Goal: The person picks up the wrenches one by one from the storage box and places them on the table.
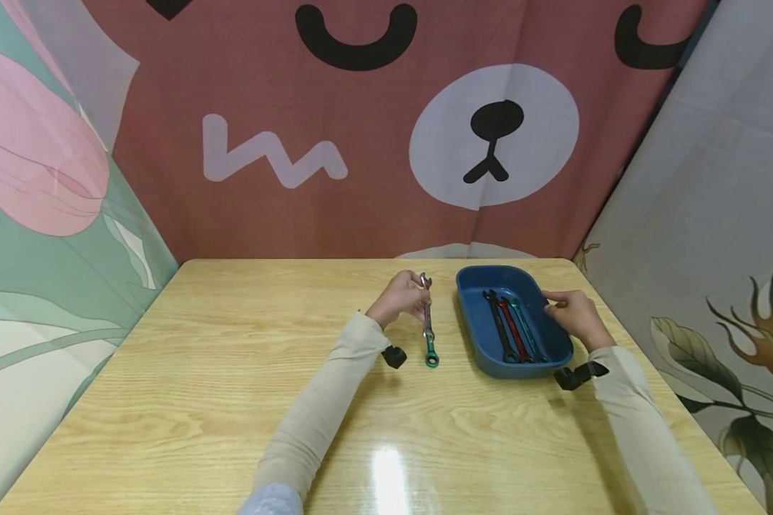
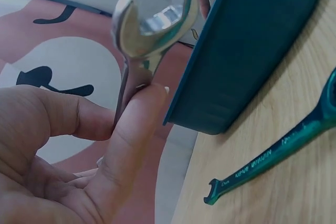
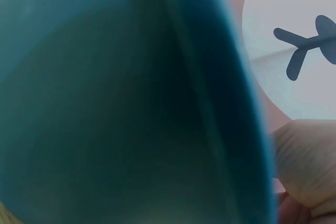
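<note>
My left hand [image 1: 401,297] pinches a silver wrench [image 1: 427,307] between thumb and fingers, its open-ended jaw pointing up in the left wrist view. A green wrench [image 2: 268,156] lies on the table below it, its ring end [image 1: 432,360] showing in the head view. To the right stands a blue plastic bin [image 1: 483,357], holding a black wrench [image 1: 499,325], a red wrench [image 1: 514,329] and another green wrench [image 1: 530,330] side by side. My right hand [image 1: 576,316] grips the bin's right rim; in the right wrist view the bin wall [image 3: 131,103] hides most of the fingers.
The wooden table [image 1: 200,400] ends at a curtain with a bear face [image 1: 361,143] at the back. Patterned cloths hang on the left [image 1: 39,250] and right [image 1: 715,286]. Each wrist wears a small black camera.
</note>
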Motion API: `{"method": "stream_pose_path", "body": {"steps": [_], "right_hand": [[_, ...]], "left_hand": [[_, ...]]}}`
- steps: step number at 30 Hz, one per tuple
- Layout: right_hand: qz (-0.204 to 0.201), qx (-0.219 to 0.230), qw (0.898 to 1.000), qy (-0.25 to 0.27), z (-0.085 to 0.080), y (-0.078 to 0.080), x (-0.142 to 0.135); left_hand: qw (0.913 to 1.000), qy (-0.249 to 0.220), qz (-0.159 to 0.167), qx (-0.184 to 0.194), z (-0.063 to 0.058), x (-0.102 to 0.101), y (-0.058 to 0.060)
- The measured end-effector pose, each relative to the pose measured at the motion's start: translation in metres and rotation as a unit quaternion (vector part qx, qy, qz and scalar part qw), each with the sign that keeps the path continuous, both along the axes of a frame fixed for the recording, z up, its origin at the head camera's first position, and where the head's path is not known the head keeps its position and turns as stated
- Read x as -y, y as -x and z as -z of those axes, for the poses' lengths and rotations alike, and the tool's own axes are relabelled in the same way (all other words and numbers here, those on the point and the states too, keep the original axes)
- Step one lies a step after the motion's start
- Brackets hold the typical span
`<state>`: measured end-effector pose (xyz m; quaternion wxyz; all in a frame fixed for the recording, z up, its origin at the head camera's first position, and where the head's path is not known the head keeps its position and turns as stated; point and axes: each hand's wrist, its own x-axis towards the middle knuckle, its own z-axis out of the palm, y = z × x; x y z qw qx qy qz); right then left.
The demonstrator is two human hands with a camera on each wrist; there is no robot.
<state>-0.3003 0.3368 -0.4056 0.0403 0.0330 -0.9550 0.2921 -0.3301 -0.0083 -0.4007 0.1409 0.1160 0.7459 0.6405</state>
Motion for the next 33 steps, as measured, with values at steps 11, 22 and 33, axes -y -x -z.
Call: {"method": "stream_pose_path", "body": {"steps": [11,22,33], "right_hand": [[0.000,-0.002,1.000,0.003,-0.001,0.001,0.000],[-0.003,-0.009,1.000,0.004,0.000,-0.001,0.001],[-0.009,-0.011,1.000,0.006,0.000,-0.001,-0.001]], "left_hand": [[0.9999,-0.007,-0.009,0.008,0.010,0.004,0.001],[0.9998,0.001,-0.011,0.014,0.017,0.011,0.002],[0.9993,0.033,-0.018,0.009,0.022,0.015,-0.001]]}}
